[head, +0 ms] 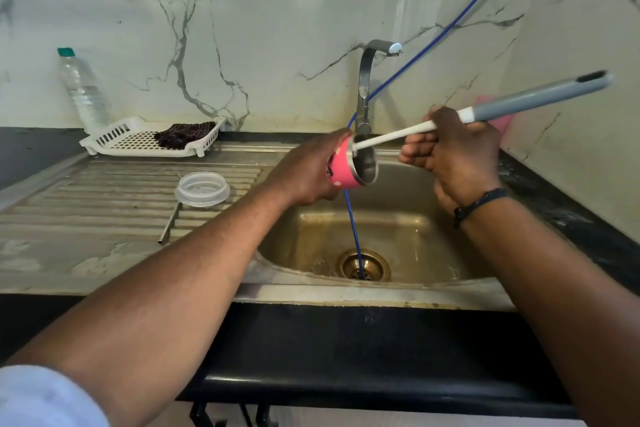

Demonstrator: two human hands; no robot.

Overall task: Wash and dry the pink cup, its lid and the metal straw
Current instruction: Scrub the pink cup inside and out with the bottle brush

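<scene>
Both my hands work above the sink (398,295). My left hand (306,172) grips the cup (348,166) on its side, mouth facing right, in front of the tap (365,87). My right hand (450,149) curls its fingers round the brush (502,104), whose tip sits inside the cup's rim. Lid (202,189) and straw (169,224) lie on the drainboard, left of the basin; open basin lies below.

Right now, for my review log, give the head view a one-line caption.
Left hand tilts the pink cup over the sink while right hand works a long-handled brush inside.
</scene>
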